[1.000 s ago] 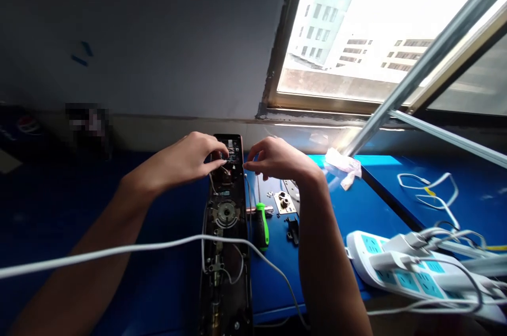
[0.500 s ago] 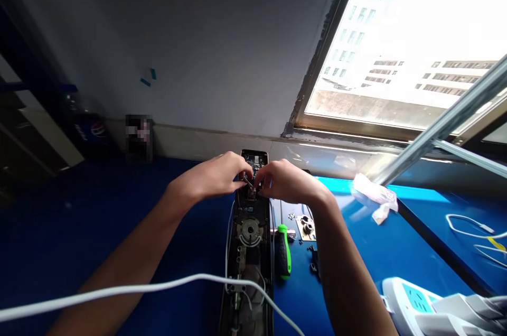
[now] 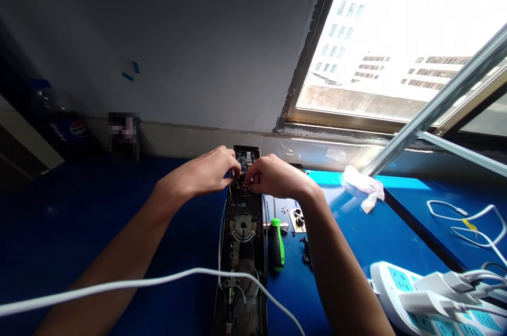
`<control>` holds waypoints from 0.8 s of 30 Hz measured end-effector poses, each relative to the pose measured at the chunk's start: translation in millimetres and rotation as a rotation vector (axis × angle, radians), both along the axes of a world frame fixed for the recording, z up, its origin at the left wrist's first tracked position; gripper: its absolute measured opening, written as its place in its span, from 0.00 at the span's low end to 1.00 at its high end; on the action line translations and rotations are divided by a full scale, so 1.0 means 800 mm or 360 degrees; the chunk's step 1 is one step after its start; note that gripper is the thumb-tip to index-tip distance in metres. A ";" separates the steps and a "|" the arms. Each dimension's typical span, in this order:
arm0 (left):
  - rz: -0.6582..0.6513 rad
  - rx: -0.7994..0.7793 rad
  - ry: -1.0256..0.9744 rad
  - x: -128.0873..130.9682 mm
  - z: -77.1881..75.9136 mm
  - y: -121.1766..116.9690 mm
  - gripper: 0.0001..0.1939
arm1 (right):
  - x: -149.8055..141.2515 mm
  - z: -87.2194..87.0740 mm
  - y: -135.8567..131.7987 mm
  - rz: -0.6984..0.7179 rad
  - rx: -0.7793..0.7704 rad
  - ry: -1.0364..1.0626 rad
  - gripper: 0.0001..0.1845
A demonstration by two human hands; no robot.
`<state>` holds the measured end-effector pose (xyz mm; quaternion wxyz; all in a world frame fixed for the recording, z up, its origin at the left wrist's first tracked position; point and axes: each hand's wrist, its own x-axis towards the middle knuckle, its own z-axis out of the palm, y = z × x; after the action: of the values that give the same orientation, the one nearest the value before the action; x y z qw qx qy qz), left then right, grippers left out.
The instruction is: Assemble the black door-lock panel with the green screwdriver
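A long, narrow black device housing [image 3: 244, 243] lies opened on the blue table, its inside facing up. Near its far end sits a circuit board [image 3: 249, 155], and a round metal part [image 3: 243, 226] lies further toward me. My left hand [image 3: 212, 169] is at the housing's left edge, fingertips pinched together beside the wiring. From the other side my right hand [image 3: 279, 177] reaches in, thumb and forefinger pinched over a small reddish part [image 3: 244, 188]. What either pinch holds is too small or hidden to name.
A green-and-black screwdriver [image 3: 277, 246] lies right of the housing, near small screws [image 3: 284, 210] and a plate with round fittings [image 3: 297, 220]. A white cable [image 3: 158, 279] crosses low in front. A power strip [image 3: 390, 294] stands right; a Pepsi bottle [image 3: 67, 127] stands far left.
The view has swung slightly right, so everything sits further left. My left fingertips have drawn back from the middle toward the housing's left edge; the thin piece at them no longer shows clearly.
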<state>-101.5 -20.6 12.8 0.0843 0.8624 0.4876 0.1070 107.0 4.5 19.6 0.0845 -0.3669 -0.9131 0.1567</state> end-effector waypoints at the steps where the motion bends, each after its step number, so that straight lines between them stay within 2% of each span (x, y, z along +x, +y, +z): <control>1: -0.0003 -0.0007 0.0001 0.000 0.000 0.001 0.10 | 0.000 0.000 0.000 0.0015 0.0001 0.0006 0.15; 6: -0.0017 -0.0011 0.0012 0.000 0.002 0.001 0.10 | -0.004 -0.002 -0.002 0.0102 0.0048 -0.0043 0.14; 12: -0.0043 0.0007 0.0001 -0.002 0.002 0.001 0.11 | -0.014 -0.011 0.000 0.0037 0.0161 -0.0065 0.08; 16: -0.0060 0.0036 0.0019 -0.008 0.002 0.004 0.11 | -0.012 -0.010 0.001 0.0093 0.0159 -0.0055 0.06; 20: -0.0029 0.0147 -0.0023 -0.004 0.007 0.001 0.12 | 0.018 0.012 0.000 0.0177 0.0013 0.0198 0.09; 22: -0.0037 0.0240 -0.0085 0.006 0.008 -0.002 0.13 | 0.042 0.023 0.001 0.0078 -0.0106 0.0299 0.09; 24: -0.0104 0.0316 -0.0154 0.021 0.006 -0.005 0.13 | 0.066 0.028 0.007 -0.0012 -0.0248 0.0201 0.07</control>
<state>-84.9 -24.9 17.7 0.0252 0.8758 0.4415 0.1935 159.5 10.0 41.9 0.1135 -0.3652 -0.8896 0.2498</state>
